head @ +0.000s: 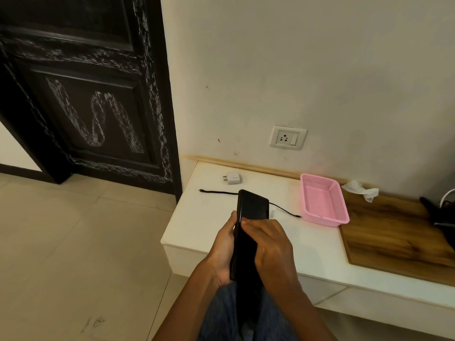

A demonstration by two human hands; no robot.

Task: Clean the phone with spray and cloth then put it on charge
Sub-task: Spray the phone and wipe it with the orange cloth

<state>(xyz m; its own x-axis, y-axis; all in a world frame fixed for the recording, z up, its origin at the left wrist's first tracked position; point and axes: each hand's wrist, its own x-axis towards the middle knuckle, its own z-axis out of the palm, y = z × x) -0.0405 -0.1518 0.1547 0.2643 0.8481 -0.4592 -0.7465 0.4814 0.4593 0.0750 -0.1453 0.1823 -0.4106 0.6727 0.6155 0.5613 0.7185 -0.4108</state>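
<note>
Standing upright, long axis vertical, the phone is grasped by the left hand; the right hand is pressed on its face, fingers curled.

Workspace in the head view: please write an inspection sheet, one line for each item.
Surface: white shelf under the wall, with a wooden board on its right part.
Job's things: phone, dark screen, held above the shelf; white charger plug lies unplugged; crumpled cloth by the wall; spray: nothing seen.
Clutter: empty pink basket; dark object at the right edge, unclear.
Hands: left hand grips the phone's edge; right hand curls over its screen.
Cables: black cable loose on the shelf, connected to nothing.
Surroundings: wall socket, dark door, tiled floor.
</note>
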